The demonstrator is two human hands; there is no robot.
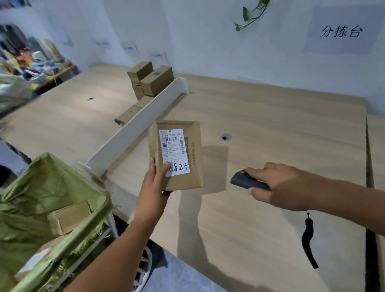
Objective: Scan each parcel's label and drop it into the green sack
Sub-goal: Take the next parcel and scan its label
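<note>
Two things could spoil the scan, I judge. The left grip pinches the flat brown cardboard parcel by its near left corner only, with the thumb across the bottom of the white printed label. If it slid upward it would cover the barcode, and so slim a hold could let the parcel tip. The right grip is curled round the small black handheld scanner, low and to the parcel's right. I cannot tell whether its window faces the label, so a misread is possible.

The parcel hangs above the pale wooden table, not yet in the green woven sack, which gapes at the left and holds a brown box. A careless drop might catch its rim. A long white divider board and a stack of small brown boxes stand beyond, clear of that path.
</note>
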